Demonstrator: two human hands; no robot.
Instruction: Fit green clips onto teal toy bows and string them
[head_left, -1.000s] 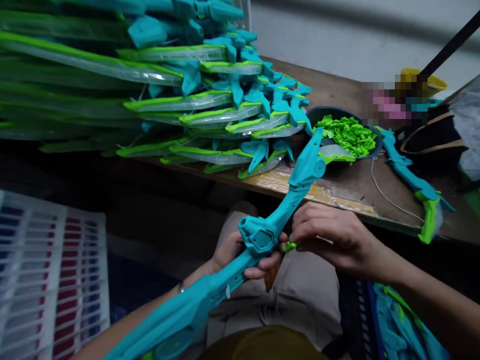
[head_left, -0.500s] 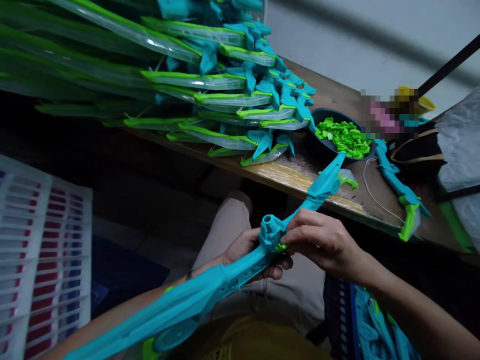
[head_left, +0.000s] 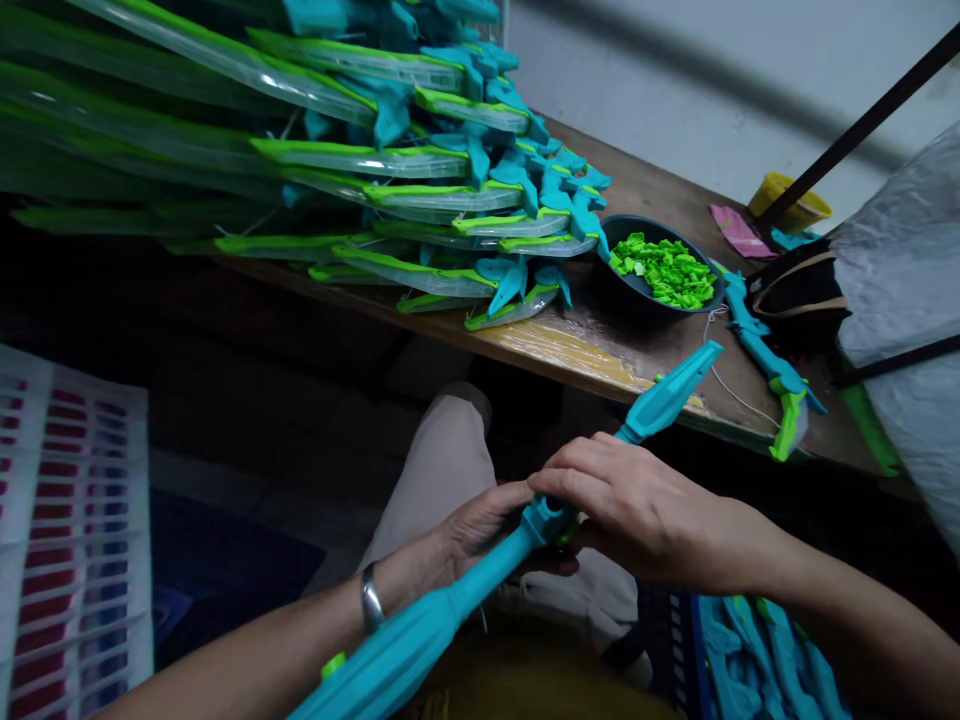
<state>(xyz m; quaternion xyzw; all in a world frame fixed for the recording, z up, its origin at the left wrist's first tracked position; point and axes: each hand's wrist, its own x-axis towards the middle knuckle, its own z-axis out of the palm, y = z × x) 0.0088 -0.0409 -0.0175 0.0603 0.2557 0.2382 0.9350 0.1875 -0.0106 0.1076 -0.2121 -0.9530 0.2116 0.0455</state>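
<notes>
A long turquoise plastic toy part (head_left: 491,578) lies slantwise across my lap, its narrow tip pointing up and right. My left hand (head_left: 480,528) supports it from below near the middle collar, with the fingers partly hidden beneath. Over the same middle section, my right hand (head_left: 645,510) is closed round the part, fingertips at the collar. A bit of lime green shows under the right fingers; its shape is mostly hidden. A small green knob (head_left: 332,665) sticks out from the lower end.
A wooden table (head_left: 637,160) carries stacked turquoise-and-green toy pieces (head_left: 450,195) and a dark bowl (head_left: 611,290) of small green pieces. Another turquoise part (head_left: 772,355) lies at right, near a yellow cup (head_left: 791,200). White slatted crate (head_left: 75,540) stands left; blue crate (head_left: 679,640) holds turquoise parts.
The turquoise part has been rolled about its length, so the raised socket no longer faces up. My right hand has shifted over its top. The view has swung slightly right.
</notes>
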